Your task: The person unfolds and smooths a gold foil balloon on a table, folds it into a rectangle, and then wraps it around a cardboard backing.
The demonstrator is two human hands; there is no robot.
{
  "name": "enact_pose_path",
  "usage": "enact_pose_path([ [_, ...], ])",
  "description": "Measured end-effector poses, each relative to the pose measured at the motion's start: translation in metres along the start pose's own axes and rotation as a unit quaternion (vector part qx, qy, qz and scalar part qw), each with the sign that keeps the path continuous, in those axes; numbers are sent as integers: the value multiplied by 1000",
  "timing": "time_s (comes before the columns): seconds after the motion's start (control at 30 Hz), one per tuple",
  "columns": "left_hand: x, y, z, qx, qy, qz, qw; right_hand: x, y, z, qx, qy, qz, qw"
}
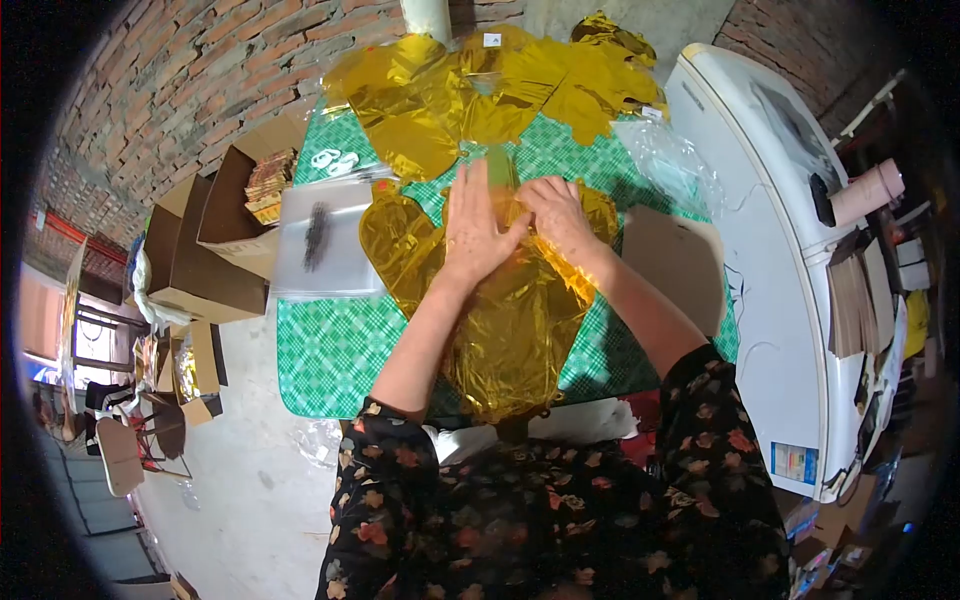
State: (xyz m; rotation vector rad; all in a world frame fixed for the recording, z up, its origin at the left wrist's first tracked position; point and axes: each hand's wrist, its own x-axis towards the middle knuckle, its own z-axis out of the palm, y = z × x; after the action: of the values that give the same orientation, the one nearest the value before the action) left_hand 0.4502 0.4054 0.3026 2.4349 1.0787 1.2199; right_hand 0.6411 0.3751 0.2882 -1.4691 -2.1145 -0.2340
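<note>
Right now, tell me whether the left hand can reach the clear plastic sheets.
Probably yes: the left hand rests on gold foil, and the clear plastic sheets lie off to its own side, with only a low lobe of foil between, nothing tall.

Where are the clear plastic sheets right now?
In the head view, the clear plastic sheets lie at the left edge of the green table, between the open cardboard box and the gold foil under the left hand.

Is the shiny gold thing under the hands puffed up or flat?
Flat: the gold foil lies wrinkled across the green tablecloth, with the left hand and right hand on it.
</note>
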Motion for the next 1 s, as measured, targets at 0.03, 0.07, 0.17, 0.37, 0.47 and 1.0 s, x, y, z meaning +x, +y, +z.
enact_pose_path([
  [0.03, 3, -1, -4, -9, 17, -1, 1000, 0, 1, 3, -12, 9, 2, 1000],
  [0.07, 6, -2, -8, -18, 34, -3, 999, 0, 2, 8, -24, 16, 5, 1000],
  [0.17, 22, 10, -38, -17, 87, 18, 996, 0, 2, 10, -42, 20, 3, 999],
  [0.37, 38, 18, -44, 69, -40, 93, 992, -1, 1, 7, -38, 18, -1, 999],
  [0.47, 21, 2, -17, 90, -114, 99, 984, 0, -2, 3, -26, 24, -7, 999],
  [1.0, -12, -8, 12, 188, -169, 28, 967, 5, -2, -8, -15, -6, -20, 1000],
])
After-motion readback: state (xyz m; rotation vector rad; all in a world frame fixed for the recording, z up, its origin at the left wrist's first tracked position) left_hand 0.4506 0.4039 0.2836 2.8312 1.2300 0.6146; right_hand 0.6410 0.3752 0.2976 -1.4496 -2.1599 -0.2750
